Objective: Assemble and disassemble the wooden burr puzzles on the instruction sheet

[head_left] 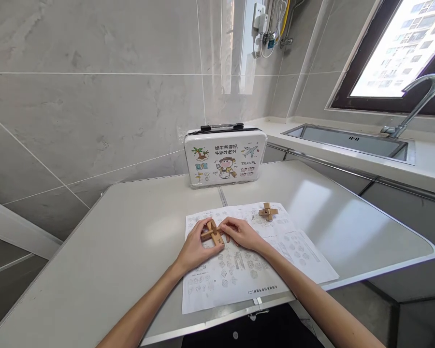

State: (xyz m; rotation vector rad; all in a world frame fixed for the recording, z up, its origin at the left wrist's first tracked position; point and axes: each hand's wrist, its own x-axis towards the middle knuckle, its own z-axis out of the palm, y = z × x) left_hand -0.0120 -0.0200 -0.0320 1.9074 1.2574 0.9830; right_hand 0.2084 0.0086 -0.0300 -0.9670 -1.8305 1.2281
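My left hand (198, 247) is closed around a wooden interlocking puzzle (216, 237), thumb along its near side and fingers at its far side. One flat piece carries a dark mark like a letter Z, and another piece stands up from the middle. At the puzzle's right side my right hand (242, 233) pinches the end of a wooden piece, partly hidden by its fingers. Under both hands lies a printed instruction sheet (232, 290) with line drawings. A second wooden puzzle (268, 211), cross-shaped with a similar mark, rests on the sheet's far right part.
A white cartoon-printed case (225, 159) with a black handle stands at the back of the white folding table (137, 217). Beyond the table's right side is a counter with a sink (348, 137) and a tap (420, 104). A grey tiled wall borders the back.
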